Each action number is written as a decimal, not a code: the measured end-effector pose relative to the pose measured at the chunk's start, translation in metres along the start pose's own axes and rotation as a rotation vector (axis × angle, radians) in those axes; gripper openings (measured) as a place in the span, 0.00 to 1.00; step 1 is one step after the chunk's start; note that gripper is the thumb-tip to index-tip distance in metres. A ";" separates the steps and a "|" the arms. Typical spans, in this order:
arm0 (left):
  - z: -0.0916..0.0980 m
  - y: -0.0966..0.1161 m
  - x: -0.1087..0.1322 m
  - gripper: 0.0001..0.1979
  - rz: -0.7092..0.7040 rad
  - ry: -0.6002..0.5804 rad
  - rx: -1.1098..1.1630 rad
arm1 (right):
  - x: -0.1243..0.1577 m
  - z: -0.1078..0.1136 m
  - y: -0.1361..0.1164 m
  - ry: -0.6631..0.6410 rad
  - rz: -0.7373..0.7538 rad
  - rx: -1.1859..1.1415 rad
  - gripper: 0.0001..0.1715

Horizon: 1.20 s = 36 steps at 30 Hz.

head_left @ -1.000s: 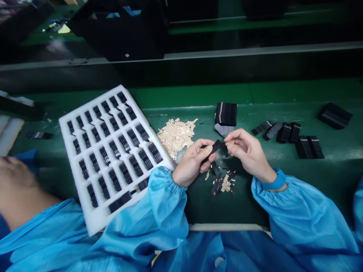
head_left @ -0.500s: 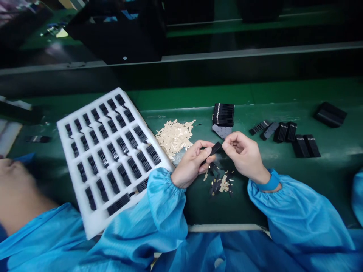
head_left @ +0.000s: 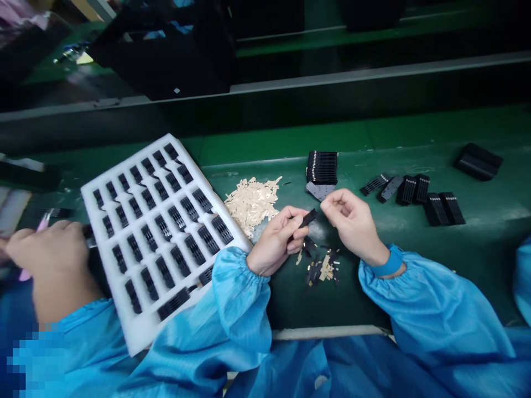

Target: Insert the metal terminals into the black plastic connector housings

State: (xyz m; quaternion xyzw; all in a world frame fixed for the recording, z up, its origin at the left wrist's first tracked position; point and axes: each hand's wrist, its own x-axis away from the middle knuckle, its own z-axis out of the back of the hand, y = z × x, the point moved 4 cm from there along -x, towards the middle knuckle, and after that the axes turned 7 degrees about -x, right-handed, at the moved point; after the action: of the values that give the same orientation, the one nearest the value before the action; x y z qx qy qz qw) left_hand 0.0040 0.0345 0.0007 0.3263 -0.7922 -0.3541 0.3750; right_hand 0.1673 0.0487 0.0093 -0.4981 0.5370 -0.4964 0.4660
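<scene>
My left hand (head_left: 277, 244) grips a small black block (head_left: 308, 218) between thumb and fingers, its end pointing up and right. Just right of the block, my right hand (head_left: 350, 225) has its thumb and forefinger pinched together; anything between the tips is too small to make out. Beneath the hands lie small black and beige scraps (head_left: 326, 269) on the green work surface. A heap of flat beige pieces (head_left: 252, 203) is left of my left hand. Behind my right hand sit a stack of thin black slotted parts (head_left: 323, 167) and a grey plate with tiny holes (head_left: 320, 191).
A white foam tray (head_left: 143, 331) holding rows of black parts lies at the left, partly under my left sleeve. A co-worker's hand (head_left: 56, 251) with a pink-handled tool is beside it. Several black blocks (head_left: 444, 209) and a larger black piece (head_left: 478, 161) lie at the right.
My hands keep nearly the same pose, with the block turned slightly in my left hand. The co-worker's hand at the left has come further into view with a pink-handled tool.
</scene>
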 end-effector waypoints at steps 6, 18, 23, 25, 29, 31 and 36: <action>-0.002 0.000 0.001 0.13 -0.002 -0.013 0.007 | 0.007 -0.016 0.002 -0.134 -0.020 -0.092 0.20; 0.005 0.001 0.005 0.11 0.039 -0.004 -0.106 | 0.011 -0.034 0.020 -0.290 -0.331 -0.610 0.19; 0.010 0.002 0.000 0.15 -0.047 0.143 -0.342 | 0.008 -0.024 0.015 -0.193 -0.245 -0.283 0.20; 0.012 0.002 -0.001 0.16 -0.067 0.169 -0.448 | 0.006 -0.021 0.018 -0.259 -0.331 -0.234 0.22; 0.015 0.002 -0.002 0.22 -0.073 0.239 -0.418 | -0.009 -0.006 0.015 -0.243 -0.336 -0.448 0.19; 0.015 0.002 -0.002 0.24 -0.087 0.270 -0.376 | -0.018 0.008 0.008 -0.044 -0.184 -0.640 0.17; 0.013 0.000 -0.005 0.21 -0.092 0.216 -0.380 | -0.011 -0.008 0.015 -0.218 -0.208 -0.337 0.22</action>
State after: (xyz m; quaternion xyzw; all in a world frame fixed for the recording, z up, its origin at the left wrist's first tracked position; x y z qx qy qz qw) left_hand -0.0041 0.0430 -0.0071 0.3215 -0.6508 -0.4767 0.4958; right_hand 0.1588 0.0601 -0.0051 -0.6725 0.5046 -0.3882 0.3775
